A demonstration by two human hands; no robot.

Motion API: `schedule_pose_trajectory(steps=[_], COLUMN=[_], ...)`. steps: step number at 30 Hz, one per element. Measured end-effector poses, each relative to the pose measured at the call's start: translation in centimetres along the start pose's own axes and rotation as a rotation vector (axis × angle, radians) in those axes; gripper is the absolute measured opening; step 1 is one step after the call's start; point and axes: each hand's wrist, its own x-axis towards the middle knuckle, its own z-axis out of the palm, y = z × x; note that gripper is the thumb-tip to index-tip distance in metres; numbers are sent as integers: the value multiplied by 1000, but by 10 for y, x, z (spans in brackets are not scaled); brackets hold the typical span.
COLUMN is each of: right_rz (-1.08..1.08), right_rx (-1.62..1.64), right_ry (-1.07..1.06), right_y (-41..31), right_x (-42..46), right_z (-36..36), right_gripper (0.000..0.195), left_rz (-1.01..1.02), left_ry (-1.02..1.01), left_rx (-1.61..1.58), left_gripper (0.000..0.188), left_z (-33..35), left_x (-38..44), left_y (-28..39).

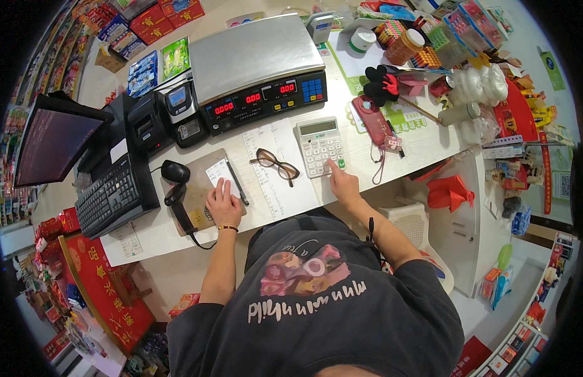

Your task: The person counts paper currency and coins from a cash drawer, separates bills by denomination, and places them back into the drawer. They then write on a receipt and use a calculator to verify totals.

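Note:
My right hand [344, 184] has its index finger extended onto the lower keys of a white desktop calculator [320, 150]; its other fingers are curled and hold nothing that shows. On a small handwritten slip [217, 172], my left hand [224, 203] lies palm down with its fingers a little spread. A black pen [236, 181] lies beside those fingertips. The slip rests on a patterned notebook or board [197, 198]. Between the hands, brown-framed eyeglasses [275, 165] sit on a large handwritten sheet [296, 195].
A price-computing scale [258, 61] stands behind the calculator. At left are a barcode scanner [181, 207], a black keyboard [110, 195], a receipt printer [148, 122] and a monitor [60, 141]. A red-cased phone [370, 121], jars and plastic bag rolls occupy the right side.

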Motion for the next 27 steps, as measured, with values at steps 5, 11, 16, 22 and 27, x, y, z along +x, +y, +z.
schedule_pose_trajectory(steps=[5,11,16,22,27], right_rz=[-31,27,64,62,141], right_rx=[3,-99,-133,-70,-144], right_ry=[-32,-177,-230,-116,-170], right_y=[-6,-25,-25,-11,-11], right_x=[8,32,41,24,19], right_z=[1,-1,2,1,-5], right_gripper=[49,50,51,51,48], left_rz=[3,7,10,2,-29], left_ry=[-3,5,7,3,18], left_rx=[-4,-3,-8,6,-6], left_gripper=[43,43,42,44,43], left_z=[-2,-1,-1,-2,-1], left_x=[1,0,1,2,1], left_y=[0,-1,0,2,1])
